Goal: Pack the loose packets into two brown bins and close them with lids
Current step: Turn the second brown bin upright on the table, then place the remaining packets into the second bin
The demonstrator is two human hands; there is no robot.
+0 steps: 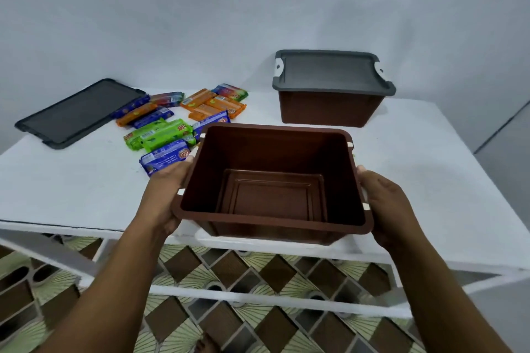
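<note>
An empty brown bin [272, 178] is held over the table's front edge, its open top towards me. My left hand [166, 195] grips its left side and my right hand [384, 209] grips its right side. A second brown bin [329, 109] stands at the back right with a grey lid [329, 71] on it. Another grey lid [77, 113] lies flat at the back left. Several loose packets [172, 120], orange, green and blue, lie scattered between that lid and the held bin; one blue packet [163, 159] sits just behind my left hand.
The white table [71, 186] has a white frame below its front edge. A patterned tiled floor [229, 309] shows beneath. A pale wall stands close behind the table.
</note>
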